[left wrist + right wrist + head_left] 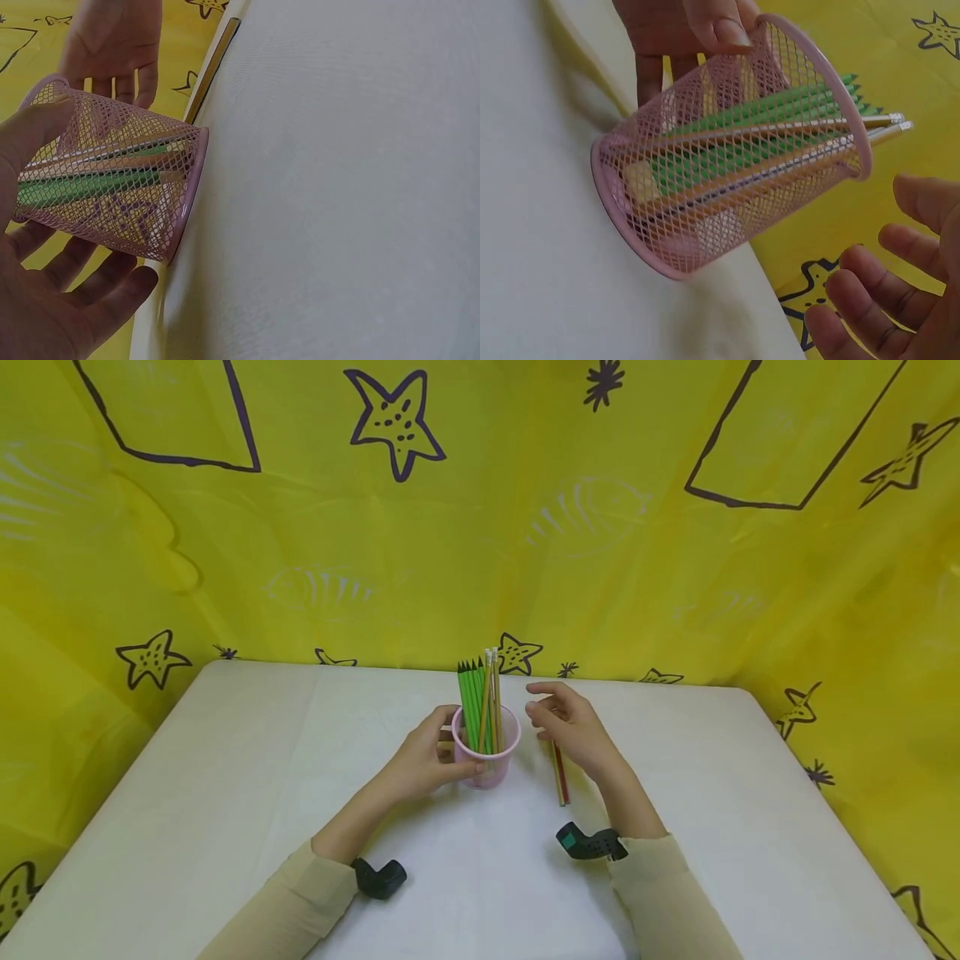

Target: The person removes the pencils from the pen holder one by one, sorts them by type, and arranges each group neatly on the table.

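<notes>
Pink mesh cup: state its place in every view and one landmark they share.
Head: pink mesh cup just below centre, opening up.
Left wrist: pink mesh cup at left, sideways in the frame, opening leftward.
Right wrist: pink mesh cup in upper middle, slanted, opening to upper right.
Shared landmark: green pencils inside it.

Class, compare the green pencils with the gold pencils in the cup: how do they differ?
The green pencils show dark pointed tips upward; the gold pencils pale blunt ends. The gold pencils rise slightly higher than the green ones. Both stand in the pink mesh cup.
</notes>
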Motion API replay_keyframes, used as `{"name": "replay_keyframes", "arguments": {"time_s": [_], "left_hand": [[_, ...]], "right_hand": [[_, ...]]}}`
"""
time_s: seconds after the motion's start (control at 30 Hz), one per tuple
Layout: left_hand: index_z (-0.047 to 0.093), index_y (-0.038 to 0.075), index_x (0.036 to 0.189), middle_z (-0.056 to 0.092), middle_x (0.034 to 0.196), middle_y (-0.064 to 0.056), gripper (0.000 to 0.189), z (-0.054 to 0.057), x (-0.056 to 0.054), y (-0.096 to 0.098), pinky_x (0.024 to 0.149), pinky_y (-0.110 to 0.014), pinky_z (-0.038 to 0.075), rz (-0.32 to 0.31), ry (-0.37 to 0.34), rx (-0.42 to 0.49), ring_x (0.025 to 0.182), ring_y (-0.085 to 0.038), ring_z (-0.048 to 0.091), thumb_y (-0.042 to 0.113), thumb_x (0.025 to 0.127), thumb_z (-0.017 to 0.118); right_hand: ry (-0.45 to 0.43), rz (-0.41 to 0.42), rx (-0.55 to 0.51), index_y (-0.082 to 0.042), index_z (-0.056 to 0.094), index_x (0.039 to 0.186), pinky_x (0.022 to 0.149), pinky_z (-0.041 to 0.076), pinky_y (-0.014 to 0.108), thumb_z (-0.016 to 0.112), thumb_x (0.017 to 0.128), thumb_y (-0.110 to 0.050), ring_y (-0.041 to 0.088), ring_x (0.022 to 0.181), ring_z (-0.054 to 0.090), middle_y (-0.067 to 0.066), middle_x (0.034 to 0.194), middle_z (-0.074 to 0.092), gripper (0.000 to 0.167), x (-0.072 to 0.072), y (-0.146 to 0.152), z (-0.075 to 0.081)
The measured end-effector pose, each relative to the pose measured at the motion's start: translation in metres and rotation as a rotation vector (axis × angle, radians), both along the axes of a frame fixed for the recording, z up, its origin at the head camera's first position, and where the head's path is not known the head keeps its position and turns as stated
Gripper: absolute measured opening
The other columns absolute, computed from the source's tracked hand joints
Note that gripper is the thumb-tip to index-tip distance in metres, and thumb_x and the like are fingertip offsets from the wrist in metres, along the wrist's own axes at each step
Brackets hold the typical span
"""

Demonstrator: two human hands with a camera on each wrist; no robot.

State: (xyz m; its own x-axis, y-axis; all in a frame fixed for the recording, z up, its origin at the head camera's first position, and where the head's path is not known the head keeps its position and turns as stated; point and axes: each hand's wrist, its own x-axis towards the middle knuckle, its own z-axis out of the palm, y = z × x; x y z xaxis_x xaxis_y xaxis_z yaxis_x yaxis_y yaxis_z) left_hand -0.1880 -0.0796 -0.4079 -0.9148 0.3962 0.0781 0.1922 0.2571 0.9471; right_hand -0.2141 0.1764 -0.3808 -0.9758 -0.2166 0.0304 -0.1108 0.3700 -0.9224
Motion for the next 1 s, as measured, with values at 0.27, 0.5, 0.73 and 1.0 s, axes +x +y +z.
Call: {"name": "replay_keyframes", "arguments": {"time_s": [0.27,0.5,0.73,1.0], "left_hand": [[0.041,0.010,0.142,0.053,0.139,-0.011,0.078,0.001,0.001,-0.001,0.098,-0.042,0.055,-0.013,0.035,0.011,0.120,-0.033,0.060,0.015,0.079,0.085],[0.041,0.011,0.142,0.052,0.141,-0.008,0.077,-0.002,0.000,-0.001,0.099,-0.039,0.055,-0.017,0.020,-0.001,0.122,-0.031,0.059,0.015,0.079,0.085],[0.042,0.011,0.141,0.052,0.140,-0.009,0.077,-0.003,-0.002,0.000,0.099,-0.039,0.055,-0.016,0.019,0.002,0.122,-0.032,0.059,0.014,0.079,0.085],[0.041,0.010,0.142,0.052,0.140,-0.010,0.077,-0.001,0.000,0.000,0.099,-0.041,0.055,-0.013,0.020,0.011,0.121,-0.034,0.059,0.014,0.079,0.086]], "right_hand": [[0.051,0.163,-0.028,-0.016,0.043,0.150,0.103,0.050,0.052,0.049,0.105,-0.034,0.036,0.130,0.052,0.019,0.140,0.054,0.049,0.005,-0.022,0.000],[0.050,0.187,-0.023,-0.012,0.050,0.145,0.108,0.044,0.055,0.046,0.106,-0.035,0.029,0.140,0.042,0.008,0.148,0.051,0.046,0.008,-0.030,-0.004],[0.058,0.142,-0.045,-0.007,0.055,0.138,0.102,0.050,0.048,0.050,0.106,-0.032,0.030,0.129,0.053,0.014,0.137,0.059,0.041,0.009,-0.030,-0.001],[0.047,0.103,-0.091,0.000,0.056,0.132,0.100,0.052,0.044,0.054,0.104,-0.024,0.032,0.124,0.057,0.019,0.134,0.059,0.036,0.010,-0.029,0.002]]}}
